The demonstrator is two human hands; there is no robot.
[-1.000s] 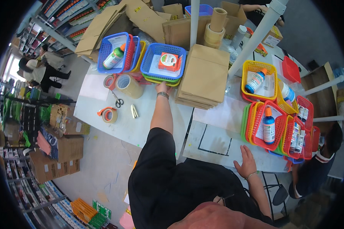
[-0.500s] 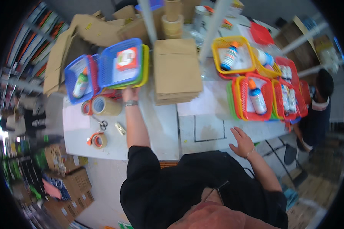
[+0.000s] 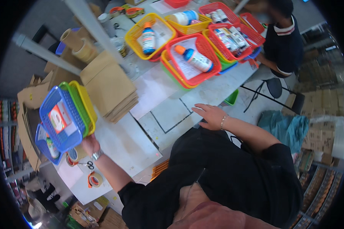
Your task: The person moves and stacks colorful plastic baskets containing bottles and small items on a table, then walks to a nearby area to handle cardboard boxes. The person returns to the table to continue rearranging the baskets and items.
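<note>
At the left, my left hand (image 3: 91,145) grips the near edge of a stack of plastic baskets. Its top blue basket (image 3: 46,114) holds a red and white box (image 3: 59,118) on a paper; green and yellow baskets (image 3: 88,105) sit beneath. My fingertips are partly hidden by the rim. Beside the stack, another blue basket (image 3: 40,142) contains a green and white bottle (image 3: 52,148). My right hand (image 3: 211,116) hovers open with nothing in it, at the table's front edge near a black taped outline (image 3: 166,131). Red basket (image 3: 218,63), farther off, carries an orange-capped blue bottle (image 3: 197,60).
Brown paper bags (image 3: 109,87) are piled mid-table. Tape rolls (image 3: 94,179) and scissors (image 3: 89,165) lie near the left hand. A yellow basket (image 3: 130,32) with a bottle stands at the back. Slanting poles (image 3: 95,30) cross the table. A person (image 3: 284,42) is at the far right.
The view has turned toward the right, so the table looks slanted. My left hand remains at the basket stack, which looks tilted with it. My right hand stays open near the table edge.
</note>
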